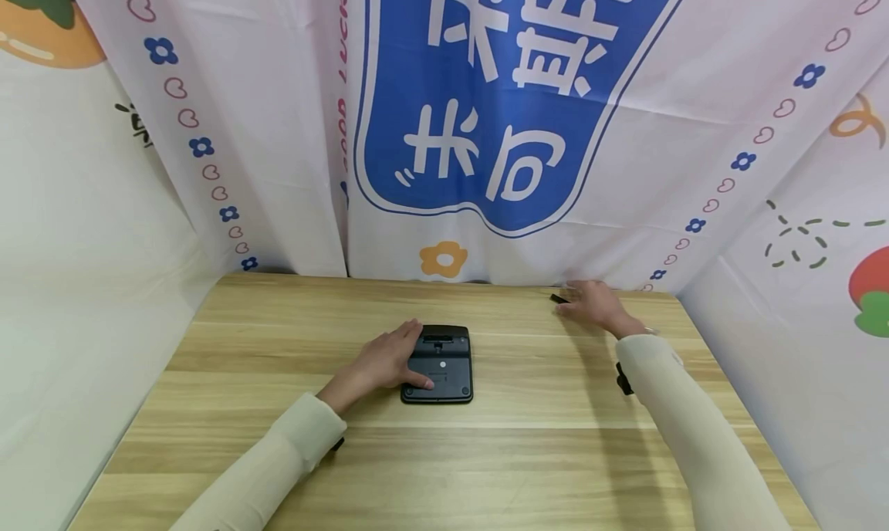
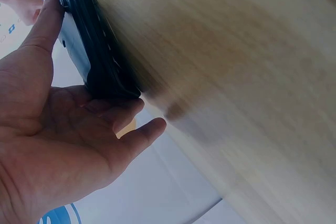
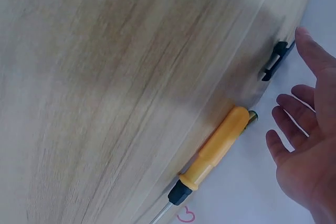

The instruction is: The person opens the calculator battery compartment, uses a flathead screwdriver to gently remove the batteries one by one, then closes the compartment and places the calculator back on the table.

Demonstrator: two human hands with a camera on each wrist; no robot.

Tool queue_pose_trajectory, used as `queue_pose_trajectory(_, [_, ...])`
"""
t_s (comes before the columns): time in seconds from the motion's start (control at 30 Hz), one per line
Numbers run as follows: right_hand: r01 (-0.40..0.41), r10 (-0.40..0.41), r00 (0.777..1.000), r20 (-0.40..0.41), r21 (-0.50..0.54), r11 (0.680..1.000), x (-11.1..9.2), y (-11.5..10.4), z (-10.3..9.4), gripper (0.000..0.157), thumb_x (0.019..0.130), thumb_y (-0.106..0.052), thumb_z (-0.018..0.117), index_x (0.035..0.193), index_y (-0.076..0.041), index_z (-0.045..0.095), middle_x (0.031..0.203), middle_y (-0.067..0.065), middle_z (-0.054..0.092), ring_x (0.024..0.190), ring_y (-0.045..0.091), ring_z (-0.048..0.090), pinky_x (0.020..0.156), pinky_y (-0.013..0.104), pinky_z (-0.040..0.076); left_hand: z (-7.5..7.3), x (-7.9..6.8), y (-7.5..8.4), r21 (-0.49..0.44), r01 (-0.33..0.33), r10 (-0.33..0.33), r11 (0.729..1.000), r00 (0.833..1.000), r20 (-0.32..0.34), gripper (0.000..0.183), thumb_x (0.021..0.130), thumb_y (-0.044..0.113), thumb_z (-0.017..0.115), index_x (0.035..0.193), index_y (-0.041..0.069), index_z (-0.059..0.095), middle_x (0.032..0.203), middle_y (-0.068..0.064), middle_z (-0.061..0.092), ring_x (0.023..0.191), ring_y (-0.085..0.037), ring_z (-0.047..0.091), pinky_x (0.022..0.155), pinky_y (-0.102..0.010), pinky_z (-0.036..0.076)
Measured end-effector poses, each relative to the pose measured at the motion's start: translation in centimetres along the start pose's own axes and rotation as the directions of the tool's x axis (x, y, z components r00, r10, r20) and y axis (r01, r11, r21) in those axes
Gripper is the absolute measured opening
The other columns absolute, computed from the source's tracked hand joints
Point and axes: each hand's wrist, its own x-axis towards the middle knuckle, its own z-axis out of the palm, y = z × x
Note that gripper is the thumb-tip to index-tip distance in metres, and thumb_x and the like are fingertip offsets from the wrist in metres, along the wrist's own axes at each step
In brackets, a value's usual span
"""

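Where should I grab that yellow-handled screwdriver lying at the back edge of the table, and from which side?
Take the screwdriver by its yellow handle, the thick part, rather than the thin metal shaft. It lies flat along the table's far edge against the backdrop cloth, so coming from above looks best, fingers across the handle. The right hand is open beside the handle's butt end.

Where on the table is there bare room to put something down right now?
The wooden table lies bare along the near edge between the two sleeves, and on the left side beyond the left hand. It is crowded at the black device and in the far right corner, where the right hand, screwdriver and black clip sit.
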Motion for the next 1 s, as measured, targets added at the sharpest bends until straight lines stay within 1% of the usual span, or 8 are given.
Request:
queue_pose_trajectory(0.1, [0.031,-0.031,1.0,0.0,-0.015,0.999,0.0,0.0,0.3,0.066,0.095,-0.031,0.082,0.142,0.01,0.06,0.14,0.031,0.063,0.129,0.053,0.059,0.108,0.065,0.049,0.0,0.0,0.0,-0.001,-0.002,0.002,1.0,1.0,0.0,0.113,0.086,0.051,0.087,0.165,-0.004,0.027,0.172,-0.024,0.026,0.158,-0.04,0.03,0.125,-0.059,0.032])
queue_pose_trajectory(0.2, [0.076,-0.076,0.997,-0.008,-0.046,0.996,0.1,0.1,0.6,0.054,0.095,-0.028,0.082,0.134,0.007,0.068,0.13,0.028,0.07,0.118,0.049,0.066,0.1,0.062,0.054,0.0,0.0,0.0,0.0,-0.002,0.002,1.0,1.0,0.0,0.113,0.086,0.051,0.087,0.165,-0.004,0.027,0.172,-0.024,0.026,0.157,-0.04,0.031,0.125,-0.059,0.032])
queue_pose_trajectory(0.37, [0.133,-0.135,0.991,-0.02,-0.092,0.987,0.1,0.1,0.8,0.045,0.095,-0.022,0.082,0.128,0.007,0.071,0.123,0.028,0.072,0.101,0.044,0.069,0.09,0.06,0.055,0.1,0.1,0.0,0.004,0.002,-0.002,1.0,1.0,0.0,0.113,0.086,0.052,0.086,0.165,-0.004,0.027,0.172,-0.024,0.026,0.157,-0.039,0.031,0.125,-0.059,0.032])
queue_pose_trajectory(0.57, [0.14,-0.14,0.99,0.0,-0.091,0.986,0.0,0.0,0.9,0.049,0.097,-0.02,0.079,0.135,0.008,0.067,0.133,0.031,0.068,0.111,0.047,0.068,0.094,0.061,0.055,0.1,0.2,0.0,0.01,0.004,-0.004,1.0,1.0,0.002,0.114,0.086,0.052,0.086,0.165,-0.003,0.027,0.171,-0.024,0.027,0.157,-0.04,0.032,0.125,-0.059,0.033])
queue_pose_trajectory(0.6, [0.142,-0.143,0.99,0.002,-0.091,0.986,0.0,0.1,0.9,0.05,0.097,-0.019,0.079,0.136,0.009,0.066,0.135,0.031,0.066,0.117,0.049,0.067,0.098,0.062,0.054,0.1,0.2,0.0,0.01,0.004,-0.004,1.0,1.0,0.003,0.114,0.086,0.052,0.086,0.165,-0.003,0.027,0.172,-0.024,0.027,0.157,-0.04,0.032,0.125,-0.059,0.033])
queue_pose_trajectory(0.7, [0.156,-0.157,0.988,-0.002,-0.093,0.983,0.2,0.2,1.1,0.047,0.097,-0.018,0.079,0.135,0.008,0.068,0.133,0.03,0.067,0.117,0.049,0.067,0.099,0.062,0.054,0.1,0.2,0.0,0.009,0.006,-0.006,1.0,1.0,0.006,0.114,0.086,0.052,0.086,0.165,-0.003,0.026,0.172,-0.024,0.026,0.157,-0.039,0.031,0.125,-0.059,0.032])
queue_pose_trajectory(0.8, [0.154,-0.155,0.988,-0.01,-0.096,0.983,0.3,0.1,1.2,0.045,0.097,-0.018,0.079,0.134,0.007,0.069,0.133,0.03,0.068,0.123,0.052,0.064,0.104,0.063,0.052,0.1,0.2,0.0,0.013,0.004,-0.004,1.0,1.0,0.005,0.114,0.086,0.053,0.086,0.165,-0.003,0.027,0.172,-0.024,0.026,0.158,-0.039,0.031,0.125,-0.059,0.032])
queue_pose_trajectory(1.0, [0.132,-0.135,0.99,-0.027,-0.099,0.986,0.2,-0.3,1.5,0.036,0.099,-0.014,0.076,0.128,0.006,0.073,0.127,0.029,0.071,0.119,0.049,0.067,0.1,0.062,0.055,0.1,0.2,-0.1,0.025,0.001,-0.001,1.0,1.0,0.0,0.114,0.086,0.054,0.086,0.165,-0.003,0.027,0.172,-0.024,0.027,0.157,-0.039,0.032,0.125,-0.058,0.033])
